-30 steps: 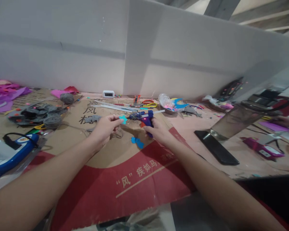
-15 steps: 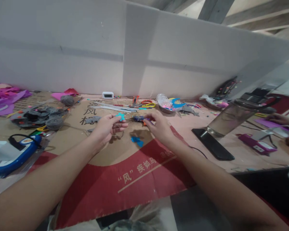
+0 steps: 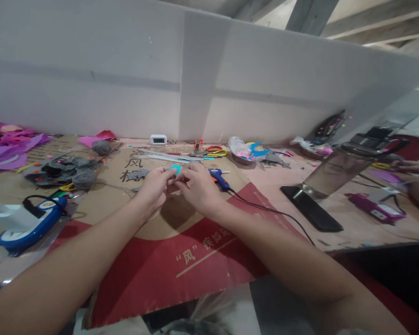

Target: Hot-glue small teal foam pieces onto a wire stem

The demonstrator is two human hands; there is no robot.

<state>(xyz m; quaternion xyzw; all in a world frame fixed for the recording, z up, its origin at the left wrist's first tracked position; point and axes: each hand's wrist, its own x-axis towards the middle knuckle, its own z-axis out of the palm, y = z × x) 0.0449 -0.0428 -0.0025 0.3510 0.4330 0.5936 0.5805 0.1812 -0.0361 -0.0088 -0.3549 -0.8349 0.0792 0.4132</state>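
Note:
My left hand [image 3: 154, 190] pinches a small teal cut-out piece [image 3: 175, 168] with a knobbly outline, possibly felt, above the cardboard. Close against it, my right hand [image 3: 199, 190] has its thumb and fingers pinched together beside the piece. Whatever is between those right fingertips is too small and too covered to make out. A blue glue gun [image 3: 220, 179] with an orange part lies on the cardboard just beyond my right wrist, its black cord trailing to the right. Left of my hands rests a grey cut-out piece [image 3: 137, 174].
Scissors [image 3: 216, 151], white sticks [image 3: 171, 157] and a small white clock [image 3: 158, 139] lie along the back. A bowl [image 3: 242, 156] of bits stands behind. On the right are a clear bottle [image 3: 328, 170], a black phone [image 3: 310, 209] and another person's hand [image 3: 410, 167]; grey wreath [image 3: 61, 170] at left.
My right hand has let go of the glue gun and moved left to meet my left hand at the teal piece. The blue piece on the cardboard is now hidden.

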